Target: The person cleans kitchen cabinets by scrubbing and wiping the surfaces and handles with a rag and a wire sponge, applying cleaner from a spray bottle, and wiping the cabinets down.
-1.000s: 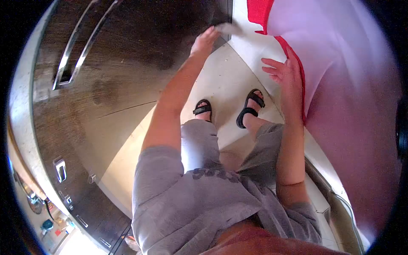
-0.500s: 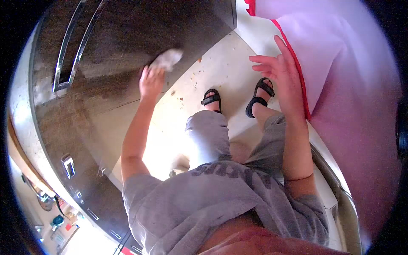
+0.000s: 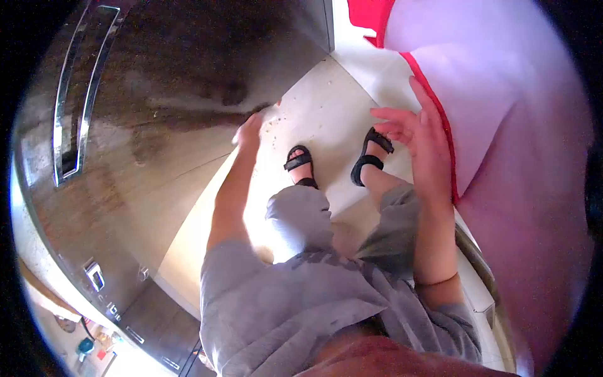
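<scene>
The left hand (image 3: 249, 132) has just dropped from the face of the dark cabinet (image 3: 201, 56) to its lower edge, where cabinet meets floor (image 3: 320, 94); contact has thus passed from the broad panel to its rim, beside the loose specks lying there. Half a second ago a whitish cloth showed plainly beyond those fingers, against the cabinet face; now only a pale sliver (image 3: 237, 135) shows at the cabinet's edge, perhaps the same cloth, though blur makes this unsure; whether the left fingers grip it or lie flat, one cannot tell. The right hand (image 3: 429, 147), across the floor from the cabinet, looks much as it did; its fingers are spread loosely, with nothing seen in them, near the red trim (image 3: 445, 122) of a pale sheet (image 3: 502, 138); the sandals (image 3: 300, 158) stand on the floor before the cabinet.
</scene>
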`<state>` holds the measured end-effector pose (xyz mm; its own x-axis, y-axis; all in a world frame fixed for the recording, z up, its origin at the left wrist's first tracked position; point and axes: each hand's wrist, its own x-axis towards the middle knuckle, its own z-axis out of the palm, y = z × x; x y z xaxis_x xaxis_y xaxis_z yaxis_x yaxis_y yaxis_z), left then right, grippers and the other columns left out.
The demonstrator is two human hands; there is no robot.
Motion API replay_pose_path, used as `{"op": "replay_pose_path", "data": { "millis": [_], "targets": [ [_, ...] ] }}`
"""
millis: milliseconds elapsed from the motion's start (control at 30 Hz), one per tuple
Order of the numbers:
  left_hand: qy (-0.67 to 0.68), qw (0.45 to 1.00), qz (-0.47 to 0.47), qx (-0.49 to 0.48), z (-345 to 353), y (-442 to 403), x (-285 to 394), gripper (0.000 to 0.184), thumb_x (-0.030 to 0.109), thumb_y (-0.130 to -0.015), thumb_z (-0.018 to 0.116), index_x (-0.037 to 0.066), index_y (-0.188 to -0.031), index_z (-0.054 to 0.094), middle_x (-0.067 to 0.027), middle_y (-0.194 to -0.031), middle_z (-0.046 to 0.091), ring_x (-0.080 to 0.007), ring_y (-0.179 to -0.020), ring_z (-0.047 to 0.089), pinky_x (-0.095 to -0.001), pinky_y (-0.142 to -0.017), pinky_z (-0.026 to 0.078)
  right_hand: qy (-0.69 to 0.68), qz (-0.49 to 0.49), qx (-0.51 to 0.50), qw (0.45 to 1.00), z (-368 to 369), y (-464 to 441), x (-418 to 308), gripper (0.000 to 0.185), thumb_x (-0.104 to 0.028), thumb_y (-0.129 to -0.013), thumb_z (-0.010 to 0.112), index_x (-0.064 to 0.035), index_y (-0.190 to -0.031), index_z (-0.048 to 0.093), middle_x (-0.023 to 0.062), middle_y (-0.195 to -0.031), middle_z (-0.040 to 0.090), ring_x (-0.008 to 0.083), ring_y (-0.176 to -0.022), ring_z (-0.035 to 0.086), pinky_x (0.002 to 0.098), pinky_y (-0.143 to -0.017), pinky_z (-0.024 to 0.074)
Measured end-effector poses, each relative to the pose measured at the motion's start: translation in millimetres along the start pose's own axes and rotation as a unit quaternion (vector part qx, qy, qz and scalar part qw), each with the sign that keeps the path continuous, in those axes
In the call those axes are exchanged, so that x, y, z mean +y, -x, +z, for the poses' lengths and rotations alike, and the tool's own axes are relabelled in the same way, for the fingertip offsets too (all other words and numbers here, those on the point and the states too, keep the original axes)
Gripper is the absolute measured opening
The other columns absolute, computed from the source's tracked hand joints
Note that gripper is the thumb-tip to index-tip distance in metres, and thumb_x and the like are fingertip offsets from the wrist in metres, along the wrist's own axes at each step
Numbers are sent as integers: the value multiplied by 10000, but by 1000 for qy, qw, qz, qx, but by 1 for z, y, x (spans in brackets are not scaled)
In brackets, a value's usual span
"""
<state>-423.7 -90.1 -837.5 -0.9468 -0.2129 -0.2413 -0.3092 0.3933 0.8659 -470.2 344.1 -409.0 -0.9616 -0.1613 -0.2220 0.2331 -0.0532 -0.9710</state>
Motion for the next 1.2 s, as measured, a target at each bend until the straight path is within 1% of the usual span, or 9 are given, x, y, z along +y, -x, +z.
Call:
{"op": "replay_pose_path", "data": {
  "millis": [67,167,300,500,633,867,1033,1133,1200],
  "targets": [
    [-428,902,58,-17,-58,74,81,332,135,-842,432,142,-1161,522,-3,-1155,527,-175,-1084,476,-319,-934,359,6,-4,-14,1000,3,5,-2,479,-321,-945,271,-55,-1343,233,125,-997,610,177,-838,566,298,-797,398],
    [-808,548,206,-64,-100,103,158,296,201,-854,436,146,-1120,555,39,-1174,519,-95,-1120,436,-337,-1016,279,31,-14,-20,999,7,7,-7,482,-323,-945,277,-49,-1339,238,123,-993,609,174,-831,561,294,-796,396],
    [-732,587,347,14,-44,40,258,314,184,-771,479,118,-1057,591,-7,-1151,532,-141,-1130,423,-372,-1032,249,33,-18,-11,999,10,8,-6,492,-336,-944,287,-46,-1339,239,118,-988,607,174,-832,556,298,-802,397],
    [-851,406,316,-107,66,-39,269,502,240,-862,338,73,-1335,306,-1,-1401,271,-131,-1298,196,-383,-1082,21,19,-13,-2,1000,9,2,-6,496,-341,-944,285,-47,-1341,236,110,-994,607,173,-845,556,302,-814,395],
    [-841,468,249,-109,27,-4,189,507,232,-862,345,68,-1339,289,4,-1380,292,-146,-1295,191,-372,-1080,7,38,-10,-2,999,12,4,-10,518,-383,-934,274,-59,-1339,258,116,-986,604,165,-832,548,294,-788,411],
    [-849,431,298,-74,63,-32,282,484,191,-858,351,88,-1329,315,12,-1374,310,-138,-1279,230,-348,-1082,48,64,-36,-45,996,14,8,-7,525,-372,-934,284,-32,-1332,250,121,-992,601,171,-837,548,291,-781,411],
    [-837,457,267,-139,31,-9,254,472,206,-862,351,107,-1324,331,-6,-1353,334,-140,-1255,272,-375,-1081,56,35,-61,-5,997,3,8,-7,530,-357,-931,318,-27,-1334,218,124,-1012,597,191,-864,559,301,-811,399],
    [-817,497,292,15,9,8,245,370,255,-847,402,129,-1188,470,26,-1218,449,-117,-1176,360,-370,-1069,97,-105,-9,20,994,-5,10,-16,576,-410,-924,311,-26,-1337,196,135,-1023,592,215,-876,566,313,-819,402],
    [-709,617,326,99,22,0,301,330,254,-827,444,139,-1129,506,11,-1116,503,-135,-1080,436,-396,-1024,207,-91,-1,29,995,-7,11,-15,598,-448,-915,300,-34,-1336,206,148,-1017,590,228,-881,570,324,-816,411]
  ]
}}
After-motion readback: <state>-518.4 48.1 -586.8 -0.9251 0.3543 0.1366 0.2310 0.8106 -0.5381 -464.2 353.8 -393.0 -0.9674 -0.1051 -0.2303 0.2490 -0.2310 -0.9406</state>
